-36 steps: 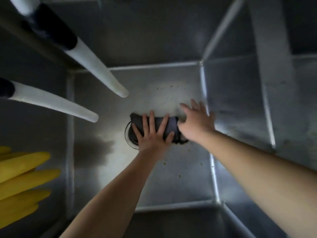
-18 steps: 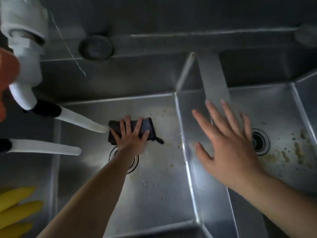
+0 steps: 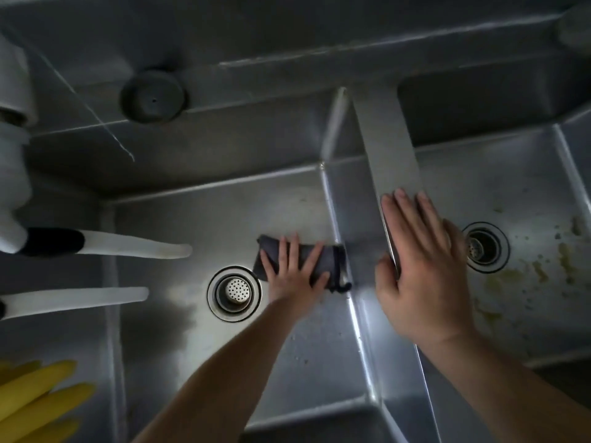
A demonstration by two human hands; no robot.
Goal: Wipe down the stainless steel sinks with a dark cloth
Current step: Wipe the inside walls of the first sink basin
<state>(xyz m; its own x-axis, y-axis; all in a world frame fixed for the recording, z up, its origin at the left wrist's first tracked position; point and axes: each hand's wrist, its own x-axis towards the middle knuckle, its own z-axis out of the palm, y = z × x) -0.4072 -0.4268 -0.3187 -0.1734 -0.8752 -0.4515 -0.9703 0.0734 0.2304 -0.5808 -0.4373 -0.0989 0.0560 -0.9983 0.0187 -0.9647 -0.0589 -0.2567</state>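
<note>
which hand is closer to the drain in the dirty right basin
The right hand. It rests flat on the divider, its outer edge just beside the right basin's drain. The left hand is in the other basin, pressing the dark cloth down.

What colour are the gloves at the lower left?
Yellow gloves, seen in the head view.

no readable text, labels or brands visible
</note>
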